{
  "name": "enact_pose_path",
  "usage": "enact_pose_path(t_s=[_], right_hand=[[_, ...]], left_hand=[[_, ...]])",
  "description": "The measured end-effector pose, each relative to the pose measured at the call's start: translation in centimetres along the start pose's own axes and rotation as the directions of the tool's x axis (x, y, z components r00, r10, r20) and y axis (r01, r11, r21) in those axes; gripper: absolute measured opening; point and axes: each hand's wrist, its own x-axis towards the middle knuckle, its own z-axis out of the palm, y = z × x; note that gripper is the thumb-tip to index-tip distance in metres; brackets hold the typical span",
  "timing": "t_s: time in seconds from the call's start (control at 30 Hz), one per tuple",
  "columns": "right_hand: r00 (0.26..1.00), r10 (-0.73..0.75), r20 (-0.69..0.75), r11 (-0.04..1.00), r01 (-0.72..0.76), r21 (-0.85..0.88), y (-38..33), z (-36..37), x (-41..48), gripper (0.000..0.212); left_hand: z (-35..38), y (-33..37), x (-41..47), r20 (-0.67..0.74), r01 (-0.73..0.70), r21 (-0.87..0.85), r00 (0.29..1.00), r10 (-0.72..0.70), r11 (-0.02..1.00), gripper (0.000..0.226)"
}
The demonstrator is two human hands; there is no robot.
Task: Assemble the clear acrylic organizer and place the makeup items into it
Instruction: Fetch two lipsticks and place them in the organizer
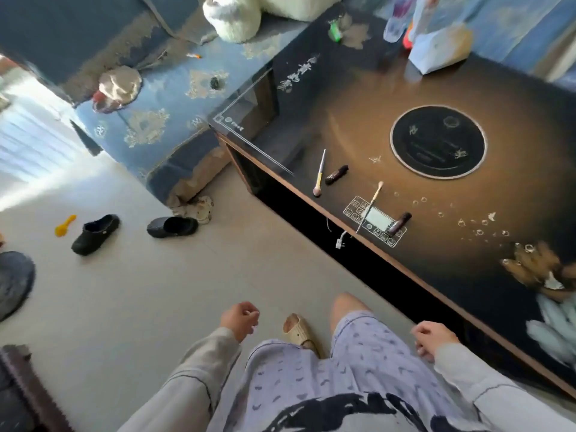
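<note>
Living rm, pale tile floor (140, 291), dark glossy tea table (467, 275) running diag along your R side.

Both hands are idle and hold nothing. L hand (240, 319) hangs over the floor w/ fingers loosely curled. R hand (431, 338) is the same, back of hand to cam, just beside the table's front edge. So R is your nearer hand. L is well apart from the table, w/ your legs between.

Outward from R hand, the makeup lies fwd and a bit left of it, on the tabletop near the front edge.
- Closest pair: near lipstick (400, 224) and near brush (369, 210), both lying on the printed control panel (377, 218), near each other, apart.
- Near brush long axis runs from the edge inward, handle end at the edge, fluffy head away from you. Near lipstick lies on roughly the same diag.
- Further along the edge: far brush (319, 173), head toward the edge and handle inward, w/ far lipstick (336, 174) just beside it.

Organizer: no acrylic pieces I can ID. The clear-edged panel (246, 120) at the table's far corner could be table glass, can't tell.

Judgement: assembly not begun and nothing is placed. You need the organizer parts first. For the makeup, reach w/ R and pinch across the short axis, since the handles already point your way.
</note>
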Motion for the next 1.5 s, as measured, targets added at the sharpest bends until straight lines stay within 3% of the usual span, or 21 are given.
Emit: enact_pose_path(t_s=[0.2,0.43,0.63,0.73,0.97,1.1,1.3,1.5], right_hand=[[0.991,0.13,0.029,0.988,-0.132,0.08,-1.1,1.4,0.0,0.035],[0.987,0.159,0.004,0.967,-0.157,0.202,-6.3,0.2,2.5,0.033],[0.991,0.128,0.027,0.969,-0.131,0.211,-11.4,-1.8,4.9,0.034],[0.988,0.155,0.008,0.961,-0.152,0.233,-13.1,-2.5,5.5,0.031],[0.985,0.169,-0.021,0.945,-0.155,0.289,-16.5,-4.0,7.0,0.037],[0.965,0.241,-0.106,0.923,-0.194,0.332,-17.7,-5.0,8.0,0.012],[0.936,0.306,-0.174,0.904,-0.228,0.362,-19.2,-5.7,10.7,0.046],[0.915,0.335,-0.223,0.907,-0.249,0.338,-20.7,-5.0,13.6,0.05]], left_hand=[[-2.6,3.9,4.3,0.104,-0.044,0.132,0.994,0.03,0.99,0.035],[-2.7,7.7,7.6,0.253,-0.062,0.351,0.967,-0.031,0.934,0.034],[-3.5,13.6,12.1,0.257,-0.116,0.425,0.967,0.003,0.898,0.034],[-3.7,17.4,13.5,0.253,-0.148,0.454,0.967,0.032,0.879,0.019],[-2.5,26.1,16.7,0.283,-0.334,0.6,0.939,0.198,0.727,0.031],[-1.0,30.3,18.2,0.278,-0.457,0.651,0.886,0.371,0.606,0.035],[1.1,35.4,21.3,0.268,-0.461,0.763,0.864,0.427,0.453,0.032],[3.3,35.8,23.9,0.32,-0.461,0.831,0.853,0.413,0.309,0.036]])
